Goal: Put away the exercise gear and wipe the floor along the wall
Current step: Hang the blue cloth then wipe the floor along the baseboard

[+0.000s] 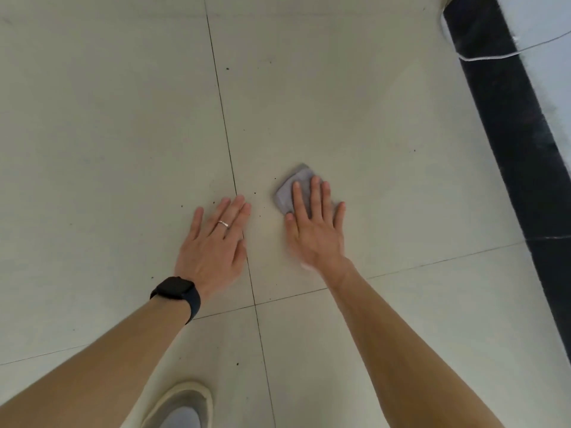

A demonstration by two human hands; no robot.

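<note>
One view only: a wide-angle head camera, looking steeply down and slightly forward at the tiled floor (123,118). It sits close, at arm's reach. Both forearms enter from the bottom edge. The left hand (213,242) and right hand (315,227) lie near frame centre. A shoe (182,406) shows at the bottom edge, directly below the lens. A black skirting (519,149) runs down the right edge, bowed by the lens. No second view shares the scene.

Right hand (315,230) flat on cloth (293,193); left hand (213,245) beside, on floor (108,134); baseboard (509,134) far right.
</note>
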